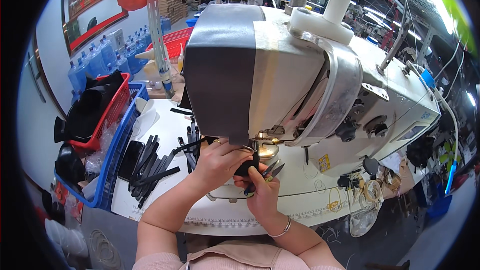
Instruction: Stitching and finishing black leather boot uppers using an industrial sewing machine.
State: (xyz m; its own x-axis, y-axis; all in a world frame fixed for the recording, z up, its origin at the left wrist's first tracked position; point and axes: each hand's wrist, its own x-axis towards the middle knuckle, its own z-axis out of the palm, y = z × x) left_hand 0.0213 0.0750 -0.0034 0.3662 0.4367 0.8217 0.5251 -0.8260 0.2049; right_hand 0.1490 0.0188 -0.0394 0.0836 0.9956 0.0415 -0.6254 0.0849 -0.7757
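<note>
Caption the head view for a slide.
Left hand presses a black piece under the sewing machine; right hand holds thread snips.

Both hands meet at table's near edge, left hand (218,162) just left of right hand (261,192), a small piece (248,166) pinched between them. Snips (267,175) in right hand. Sewing machine (300,85) directly behind and above. Strips (150,167) on table (300,205), left of hands. Baskets (112,135) farther left.
</note>
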